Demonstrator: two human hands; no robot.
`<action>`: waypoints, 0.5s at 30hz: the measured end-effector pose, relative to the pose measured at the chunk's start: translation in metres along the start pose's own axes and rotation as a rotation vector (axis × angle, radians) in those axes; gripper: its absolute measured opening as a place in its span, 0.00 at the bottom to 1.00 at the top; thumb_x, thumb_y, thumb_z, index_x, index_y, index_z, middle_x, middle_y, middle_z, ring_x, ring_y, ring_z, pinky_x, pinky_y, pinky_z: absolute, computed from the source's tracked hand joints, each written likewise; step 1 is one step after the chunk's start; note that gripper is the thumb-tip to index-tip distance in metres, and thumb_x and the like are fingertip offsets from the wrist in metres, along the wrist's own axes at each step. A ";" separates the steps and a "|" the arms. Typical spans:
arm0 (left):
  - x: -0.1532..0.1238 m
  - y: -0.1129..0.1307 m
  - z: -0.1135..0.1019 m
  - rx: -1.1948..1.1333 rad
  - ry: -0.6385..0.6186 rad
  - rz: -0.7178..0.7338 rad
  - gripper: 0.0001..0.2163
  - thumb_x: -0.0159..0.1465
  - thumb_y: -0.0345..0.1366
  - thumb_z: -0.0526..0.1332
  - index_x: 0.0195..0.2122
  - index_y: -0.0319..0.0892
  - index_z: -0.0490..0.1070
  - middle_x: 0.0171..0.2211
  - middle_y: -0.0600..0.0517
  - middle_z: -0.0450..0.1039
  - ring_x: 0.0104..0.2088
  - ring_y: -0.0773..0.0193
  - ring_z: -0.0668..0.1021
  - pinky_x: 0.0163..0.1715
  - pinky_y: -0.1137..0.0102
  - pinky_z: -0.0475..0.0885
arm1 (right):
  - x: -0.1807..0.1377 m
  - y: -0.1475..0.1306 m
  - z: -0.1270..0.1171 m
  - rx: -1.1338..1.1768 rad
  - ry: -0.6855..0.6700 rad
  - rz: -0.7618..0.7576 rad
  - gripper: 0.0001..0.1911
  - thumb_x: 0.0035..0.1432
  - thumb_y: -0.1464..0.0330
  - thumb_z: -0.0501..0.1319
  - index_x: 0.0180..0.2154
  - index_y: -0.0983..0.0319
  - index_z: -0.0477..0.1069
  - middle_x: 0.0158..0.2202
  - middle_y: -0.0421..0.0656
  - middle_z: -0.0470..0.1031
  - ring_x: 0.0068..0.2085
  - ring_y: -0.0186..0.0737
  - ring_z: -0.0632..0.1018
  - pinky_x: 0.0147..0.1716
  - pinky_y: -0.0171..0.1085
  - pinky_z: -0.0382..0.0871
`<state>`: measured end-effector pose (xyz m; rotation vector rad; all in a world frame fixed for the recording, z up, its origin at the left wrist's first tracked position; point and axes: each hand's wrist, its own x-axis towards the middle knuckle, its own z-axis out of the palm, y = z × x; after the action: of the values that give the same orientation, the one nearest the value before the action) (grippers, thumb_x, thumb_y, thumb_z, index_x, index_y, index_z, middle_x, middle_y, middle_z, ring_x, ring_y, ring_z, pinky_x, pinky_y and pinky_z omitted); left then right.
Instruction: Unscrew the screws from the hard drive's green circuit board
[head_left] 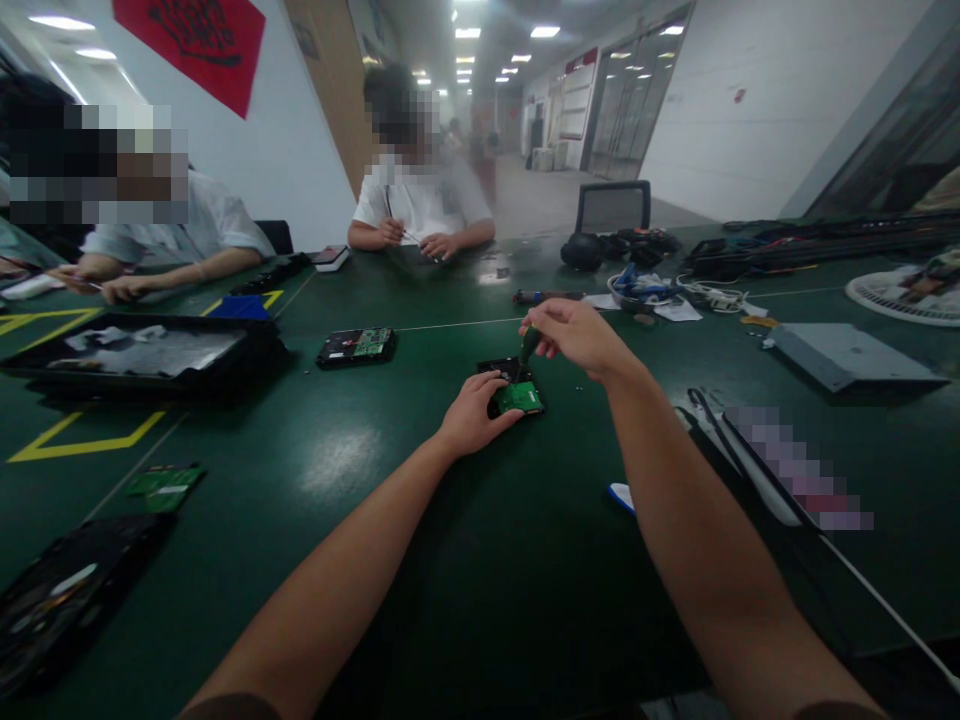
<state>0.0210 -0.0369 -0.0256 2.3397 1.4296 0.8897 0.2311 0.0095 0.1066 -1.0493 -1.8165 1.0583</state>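
A hard drive (516, 393) with a green circuit board on top lies on the dark green table (465, 560), straight ahead of me. My left hand (474, 412) grips its near left edge and holds it flat. My right hand (576, 334) is closed round the handle of a green screwdriver (526, 350). The screwdriver stands nearly upright with its tip down on the drive's far side.
A second hard drive (357, 346) lies to the left, beyond it a black tray (127, 352). A loose green board (165, 485) and a black device (67, 590) sit near left. A grey metal case (851, 355) and cables lie right. Two people work at the far side.
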 end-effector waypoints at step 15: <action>0.000 -0.005 0.006 0.007 0.015 -0.010 0.28 0.64 0.54 0.65 0.60 0.44 0.71 0.65 0.42 0.67 0.67 0.48 0.67 0.68 0.51 0.64 | 0.004 0.002 0.004 0.013 0.069 0.071 0.07 0.67 0.66 0.61 0.35 0.61 0.73 0.36 0.46 0.81 0.24 0.31 0.75 0.18 0.32 0.62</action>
<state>0.0212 -0.0344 -0.0324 2.3338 1.4507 0.9035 0.2266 0.0132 0.1041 -1.1364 -1.7265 1.0609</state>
